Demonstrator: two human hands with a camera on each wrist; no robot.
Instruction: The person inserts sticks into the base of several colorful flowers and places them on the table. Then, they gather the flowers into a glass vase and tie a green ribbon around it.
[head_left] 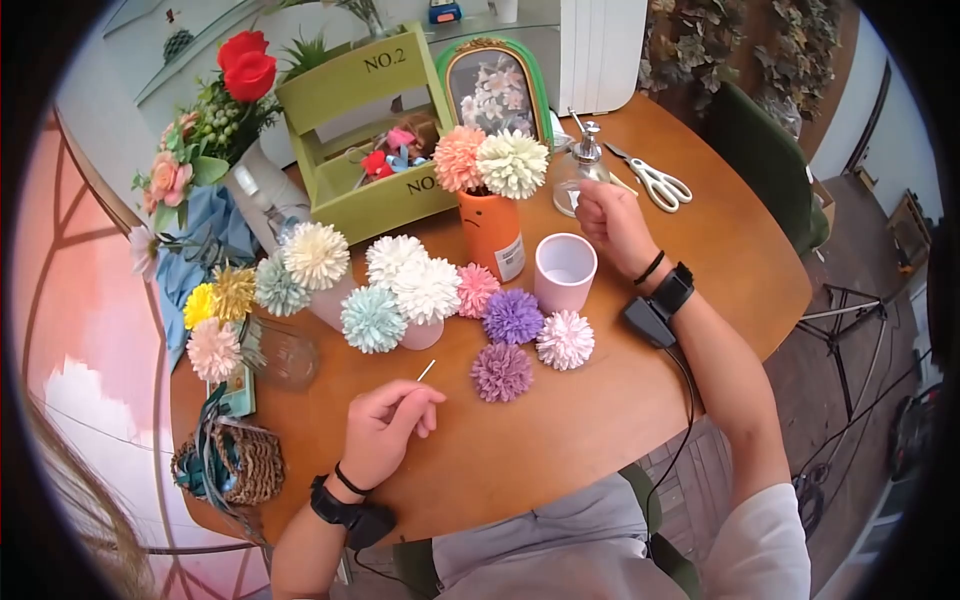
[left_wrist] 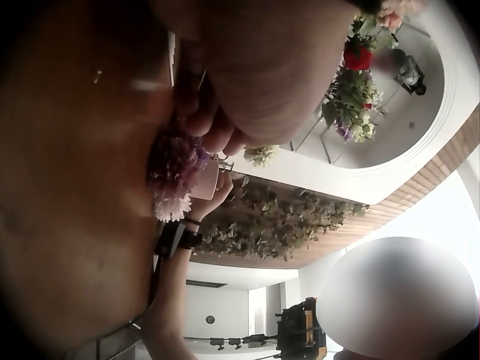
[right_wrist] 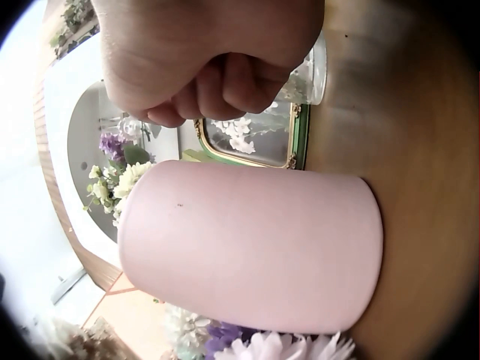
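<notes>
My left hand [head_left: 385,430] is over the near part of the table, fingers curled, with a thin white stick [head_left: 427,370] standing out at its fingertips. Beyond it lie a mauve pompom flower [head_left: 501,373], a purple one [head_left: 513,316] and a pale pink one [head_left: 566,340]. My right hand [head_left: 615,225] is curled into a fist beside the glass pump bottle [head_left: 567,190], right of a pink cup [head_left: 566,272]. In the right wrist view the cup [right_wrist: 251,244] stands below the fist [right_wrist: 214,64], apart from it; nothing shows in the fingers.
An orange vase [head_left: 488,235] holds peach and cream flowers. Behind are a green crate [head_left: 345,95] and a framed picture [head_left: 495,90]. Scissors [head_left: 662,183] lie at the back right. More pompom flowers [head_left: 373,319], a glass jar [head_left: 285,360] and a wicker basket [head_left: 255,465] are leftward.
</notes>
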